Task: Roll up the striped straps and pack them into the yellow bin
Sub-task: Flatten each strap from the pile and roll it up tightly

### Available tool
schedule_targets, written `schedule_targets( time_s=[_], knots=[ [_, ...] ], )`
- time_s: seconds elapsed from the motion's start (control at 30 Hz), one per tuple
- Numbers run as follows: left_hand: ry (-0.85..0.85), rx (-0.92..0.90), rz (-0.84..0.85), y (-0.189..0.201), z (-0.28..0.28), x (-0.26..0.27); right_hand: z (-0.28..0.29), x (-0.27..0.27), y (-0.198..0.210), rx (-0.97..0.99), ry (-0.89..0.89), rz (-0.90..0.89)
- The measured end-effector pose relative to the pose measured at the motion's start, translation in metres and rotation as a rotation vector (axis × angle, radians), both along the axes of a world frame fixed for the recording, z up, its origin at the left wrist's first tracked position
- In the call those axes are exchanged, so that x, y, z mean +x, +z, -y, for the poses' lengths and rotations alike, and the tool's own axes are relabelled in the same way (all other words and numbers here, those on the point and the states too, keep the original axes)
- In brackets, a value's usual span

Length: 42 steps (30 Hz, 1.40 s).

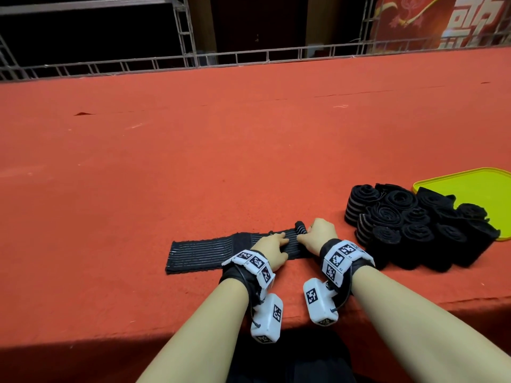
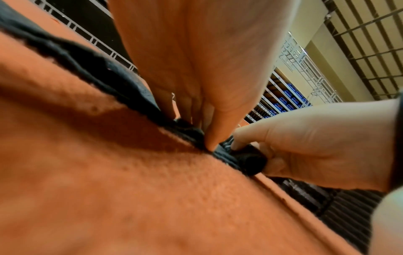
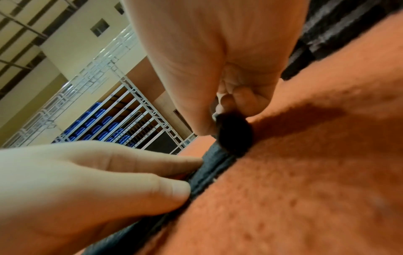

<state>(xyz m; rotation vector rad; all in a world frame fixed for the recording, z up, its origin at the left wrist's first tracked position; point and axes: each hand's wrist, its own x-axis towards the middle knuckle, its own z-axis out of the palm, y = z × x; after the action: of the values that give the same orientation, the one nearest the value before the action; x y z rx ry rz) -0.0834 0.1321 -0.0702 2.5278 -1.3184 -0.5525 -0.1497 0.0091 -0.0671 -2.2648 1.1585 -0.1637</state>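
A black strap with thin pale stripes [image 1: 204, 251] lies flat on the red table near the front edge. Its right end is wound into a small roll [image 1: 300, 228]. My right hand [image 1: 305, 234] curls its fingers and thumb round that roll [image 3: 235, 134]. My left hand [image 1: 283, 242] lies just left of it, its straight fingers [image 2: 210, 138] pressing the flat strap [image 2: 87, 62] down. The yellow bin [image 1: 475, 186], a shallow tray, sits at the right edge. Several rolled straps [image 1: 414, 225] stand bunched at its left side, some on the tray, some on the table.
The red felt table [image 1: 221, 147] stretches far back to a metal truss rail [image 1: 249, 58]. Its front edge runs just under my wrists. The pile of rolls stands close to the right of my right hand.
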Motion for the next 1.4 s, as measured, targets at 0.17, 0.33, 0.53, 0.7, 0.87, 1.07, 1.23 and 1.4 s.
schedule_targets(
  time_s=[0.17,0.33,0.53,0.7,0.87,1.07,1.23,1.4],
  knots=[
    [-0.015,0.141,0.036,0.004,-0.013,0.008,-0.001,0.000,0.003,-0.052,-0.024,-0.019],
    [0.020,0.233,0.111,0.001,-0.022,0.021,-0.013,0.001,0.007,-0.049,-0.042,-0.060],
    [0.026,0.258,0.128,-0.004,-0.024,0.020,-0.019,0.004,0.009,0.046,0.024,-0.008],
    [0.046,0.222,0.093,-0.005,-0.027,0.022,-0.017,0.007,0.009,0.090,0.036,0.009],
    [0.063,0.194,0.075,-0.005,-0.028,0.020,-0.017,0.007,0.006,0.093,-0.009,-0.077],
    [0.122,0.100,0.021,-0.003,-0.034,0.021,-0.027,0.020,0.004,0.017,0.019,-0.092],
    [0.089,0.148,0.044,0.000,-0.036,0.014,-0.036,0.025,-0.001,0.000,0.083,-0.059],
    [0.104,0.197,0.048,-0.002,-0.031,0.014,-0.032,0.018,0.010,0.291,0.073,0.032]
  ],
)
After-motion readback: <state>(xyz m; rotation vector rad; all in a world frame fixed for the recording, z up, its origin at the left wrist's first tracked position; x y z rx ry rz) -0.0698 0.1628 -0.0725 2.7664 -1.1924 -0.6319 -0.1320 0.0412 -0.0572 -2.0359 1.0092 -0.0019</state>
